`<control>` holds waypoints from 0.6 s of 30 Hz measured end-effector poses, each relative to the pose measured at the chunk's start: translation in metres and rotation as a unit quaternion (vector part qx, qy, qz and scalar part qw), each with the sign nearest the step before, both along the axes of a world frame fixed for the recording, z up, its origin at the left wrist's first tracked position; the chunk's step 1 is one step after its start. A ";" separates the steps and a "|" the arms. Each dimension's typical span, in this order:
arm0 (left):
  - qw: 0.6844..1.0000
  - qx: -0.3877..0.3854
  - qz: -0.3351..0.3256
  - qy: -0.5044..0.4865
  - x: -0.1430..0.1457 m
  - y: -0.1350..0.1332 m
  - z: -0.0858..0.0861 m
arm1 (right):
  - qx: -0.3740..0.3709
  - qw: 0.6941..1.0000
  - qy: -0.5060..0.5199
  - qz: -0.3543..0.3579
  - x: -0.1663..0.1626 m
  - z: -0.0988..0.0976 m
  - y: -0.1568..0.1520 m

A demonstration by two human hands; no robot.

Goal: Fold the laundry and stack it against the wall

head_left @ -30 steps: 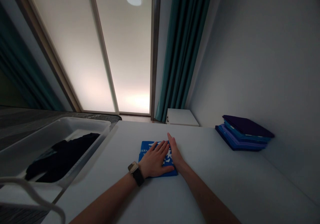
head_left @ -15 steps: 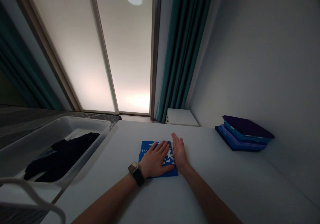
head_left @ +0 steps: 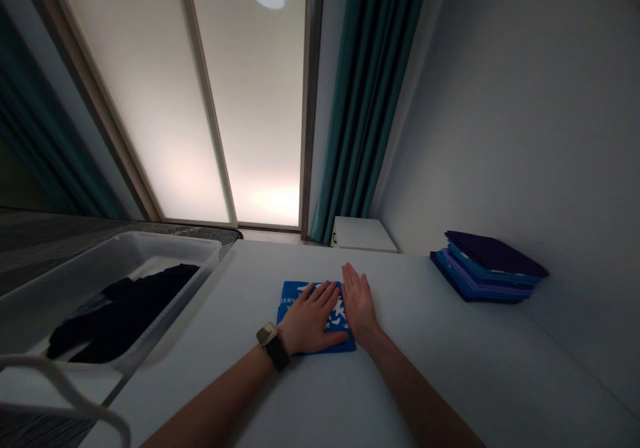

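A blue folded T-shirt with white lettering and a white print lies as a neat rectangle on the white table. My left hand, with a watch on its wrist, rests flat on top, fingers spread, covering much of the print. Along the right edge of the cloth stands my right hand, turned on its side with fingers stretched out. It grips nothing.
At the table's right, by the wall, sits a stack of folded clothes in blues and purples. A translucent plastic bin with dark clothing is on the left. A pale curved tube crosses the lower left corner.
My right hand has tilted slightly beside the folded shirt, with its fingertips a little higher. My left hand stays in place on the cloth.
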State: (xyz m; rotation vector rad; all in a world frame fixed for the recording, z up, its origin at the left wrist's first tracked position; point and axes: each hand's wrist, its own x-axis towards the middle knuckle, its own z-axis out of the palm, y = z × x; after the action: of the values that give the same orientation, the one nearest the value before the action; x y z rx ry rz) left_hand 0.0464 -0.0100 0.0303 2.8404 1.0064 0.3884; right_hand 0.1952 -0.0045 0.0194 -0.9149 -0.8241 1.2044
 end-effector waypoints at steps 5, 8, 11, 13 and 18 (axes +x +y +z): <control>1.000 -0.001 0.002 0.013 0.000 -0.002 0.004 | 0.006 0.997 0.079 -0.024 -0.004 -0.001 0.009; 1.000 -0.005 0.007 0.020 0.002 -0.005 0.007 | 0.009 0.997 0.075 -0.021 -0.004 -0.003 0.012; 0.999 -0.014 0.020 0.022 0.003 -0.007 0.013 | 0.005 0.998 0.063 -0.021 0.000 -0.006 0.013; 0.999 -0.015 0.038 0.012 -0.001 -0.006 0.018 | -0.001 0.999 0.048 -0.025 0.002 -0.008 0.012; 0.996 -0.036 0.086 -0.002 -0.034 0.007 0.027 | -0.006 1.000 -0.016 -0.021 0.005 -0.012 0.010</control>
State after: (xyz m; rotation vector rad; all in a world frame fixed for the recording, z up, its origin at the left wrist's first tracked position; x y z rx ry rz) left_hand 0.0127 -0.0028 0.0570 2.6966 1.2425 0.3651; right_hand 0.1999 0.0059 0.0074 -0.9582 -0.8202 1.1613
